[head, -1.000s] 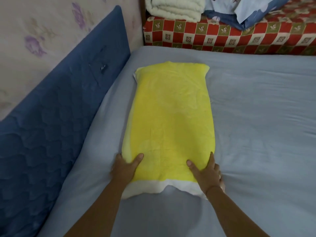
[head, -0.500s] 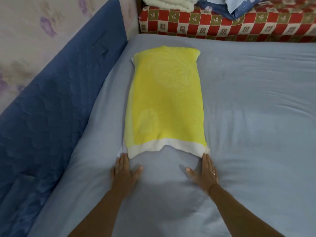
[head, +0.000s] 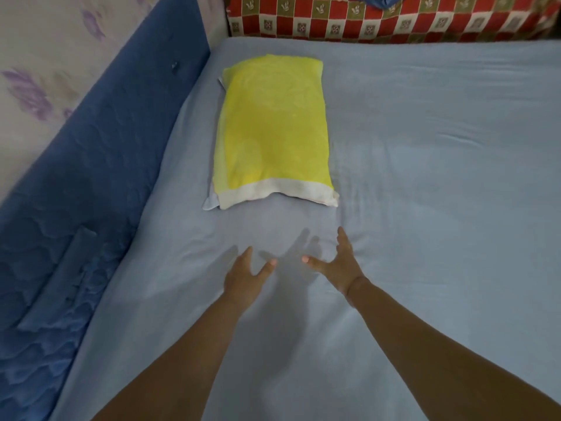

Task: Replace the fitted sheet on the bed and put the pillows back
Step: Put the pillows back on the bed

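A yellow pillow (head: 273, 129) with a white near edge lies lengthwise on the pale blue fitted sheet (head: 425, 177), toward the bed's left side. The sheet covers the whole visible mattress with a few creases. My left hand (head: 244, 279) hovers just above the sheet, fingers spread, a short way in front of the pillow. My right hand (head: 335, 262) is beside it, also spread and holding nothing. Neither hand touches the pillow.
A dark blue quilted headboard panel (head: 91, 177) runs along the left of the bed against a floral wall. At the far end stands a red checked mattress or bench (head: 379, 22) with a bit of blue bedding (head: 382, 0) on top.
Both hands left the pillow's near end, slid off onto the sheet, then drew back toward me and closer together. The pillow stays where it was placed.
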Action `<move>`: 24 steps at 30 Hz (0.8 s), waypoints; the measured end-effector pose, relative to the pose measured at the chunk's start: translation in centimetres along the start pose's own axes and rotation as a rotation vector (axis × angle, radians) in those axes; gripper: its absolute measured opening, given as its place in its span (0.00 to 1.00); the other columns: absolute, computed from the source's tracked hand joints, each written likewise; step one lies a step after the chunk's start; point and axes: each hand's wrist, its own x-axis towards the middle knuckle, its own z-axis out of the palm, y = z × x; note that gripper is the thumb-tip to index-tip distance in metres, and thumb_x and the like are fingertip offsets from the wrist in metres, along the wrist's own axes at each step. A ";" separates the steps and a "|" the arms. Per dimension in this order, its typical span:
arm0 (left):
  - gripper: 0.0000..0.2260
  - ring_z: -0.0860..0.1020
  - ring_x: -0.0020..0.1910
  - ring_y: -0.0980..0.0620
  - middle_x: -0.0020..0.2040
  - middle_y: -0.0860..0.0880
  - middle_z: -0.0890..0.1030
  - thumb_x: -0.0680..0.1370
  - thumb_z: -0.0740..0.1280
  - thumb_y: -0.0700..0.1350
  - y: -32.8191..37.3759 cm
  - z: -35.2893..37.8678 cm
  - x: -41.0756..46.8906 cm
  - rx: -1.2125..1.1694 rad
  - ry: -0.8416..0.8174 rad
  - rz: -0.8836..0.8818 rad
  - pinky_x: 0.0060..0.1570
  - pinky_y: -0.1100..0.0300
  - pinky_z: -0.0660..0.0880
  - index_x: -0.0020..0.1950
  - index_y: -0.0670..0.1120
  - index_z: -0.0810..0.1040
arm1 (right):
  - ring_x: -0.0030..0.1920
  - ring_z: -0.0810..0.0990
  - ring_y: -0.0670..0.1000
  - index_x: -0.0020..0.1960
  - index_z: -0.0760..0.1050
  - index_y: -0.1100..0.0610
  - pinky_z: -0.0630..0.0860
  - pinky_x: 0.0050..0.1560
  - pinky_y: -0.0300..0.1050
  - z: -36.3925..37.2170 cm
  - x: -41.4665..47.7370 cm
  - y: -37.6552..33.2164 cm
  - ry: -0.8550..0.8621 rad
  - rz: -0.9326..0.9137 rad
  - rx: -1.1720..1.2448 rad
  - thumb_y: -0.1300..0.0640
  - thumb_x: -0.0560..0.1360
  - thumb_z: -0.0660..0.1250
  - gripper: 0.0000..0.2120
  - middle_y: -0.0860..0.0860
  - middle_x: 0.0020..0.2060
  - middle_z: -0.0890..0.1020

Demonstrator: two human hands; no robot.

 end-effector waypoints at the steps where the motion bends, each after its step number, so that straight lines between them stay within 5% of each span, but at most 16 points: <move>1: 0.35 0.57 0.77 0.49 0.79 0.48 0.57 0.77 0.64 0.61 0.9 0.4 -1.5 -0.032 -0.003 0.019 0.75 0.52 0.56 0.79 0.50 0.55 | 0.76 0.54 0.49 0.79 0.44 0.48 0.61 0.74 0.54 -0.6 -1.3 -0.3 -0.004 -0.022 0.020 0.47 0.63 0.80 0.58 0.48 0.78 0.52; 12: 0.34 0.66 0.72 0.52 0.75 0.50 0.65 0.76 0.69 0.57 11.5 3.5 -16.6 -0.239 -0.008 0.173 0.71 0.52 0.65 0.78 0.51 0.60 | 0.73 0.62 0.50 0.78 0.49 0.50 0.64 0.70 0.46 -12.3 -15.6 -4.0 0.079 -0.168 0.132 0.52 0.67 0.77 0.50 0.53 0.74 0.61; 19: 0.30 0.71 0.67 0.54 0.71 0.49 0.70 0.77 0.68 0.53 18.8 6.7 -23.4 -0.188 -0.129 0.364 0.57 0.63 0.67 0.76 0.48 0.62 | 0.71 0.64 0.49 0.78 0.52 0.50 0.66 0.64 0.43 -22.3 -24.9 -2.9 0.286 -0.160 0.167 0.51 0.68 0.77 0.47 0.52 0.72 0.64; 24: 0.28 0.72 0.66 0.52 0.69 0.49 0.72 0.77 0.69 0.52 23.7 10.1 -28.3 -0.140 -0.257 0.505 0.59 0.62 0.66 0.75 0.48 0.64 | 0.69 0.68 0.49 0.76 0.57 0.51 0.68 0.61 0.42 -28.6 -31.8 -1.0 0.463 -0.149 0.201 0.52 0.69 0.76 0.42 0.52 0.69 0.67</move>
